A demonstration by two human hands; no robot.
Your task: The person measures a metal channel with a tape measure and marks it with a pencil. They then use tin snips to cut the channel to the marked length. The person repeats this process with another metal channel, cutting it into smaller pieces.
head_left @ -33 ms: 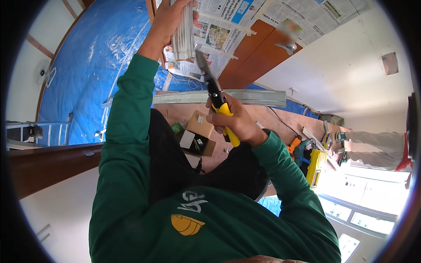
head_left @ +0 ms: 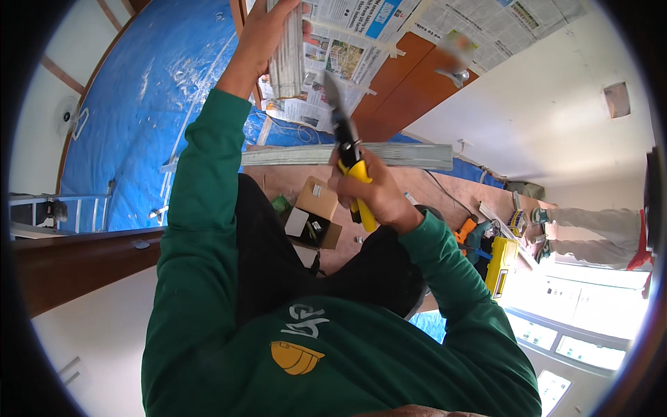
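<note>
My left hand [head_left: 266, 42] is wrapped round a length of grey metal profile [head_left: 286, 66], held up at the top of the view with its lower end hanging free. My right hand [head_left: 381, 193] is closed on a pair of tin snips [head_left: 343, 132] with yellow handles and dark blades. The blades point up, just right of the profile's lower end and apart from it. They look blurred, and whether they are parted I cannot tell. Behind my right hand, more long metal profiles [head_left: 417, 156] lie crosswise.
An open cardboard box [head_left: 321, 198] with small parts sits between my legs. Blue sheeting [head_left: 153, 90] covers the left side, near a ladder [head_left: 97, 208]. Newspaper [head_left: 347, 59] is taped over brown panels. At right are an orange tool [head_left: 465, 229], a yellow case [head_left: 501, 267] and another person's legs [head_left: 590, 236].
The snips have shifted slightly right, away from the end of the metal profile. The profile has tilted a little, and my left hand still grips it.
</note>
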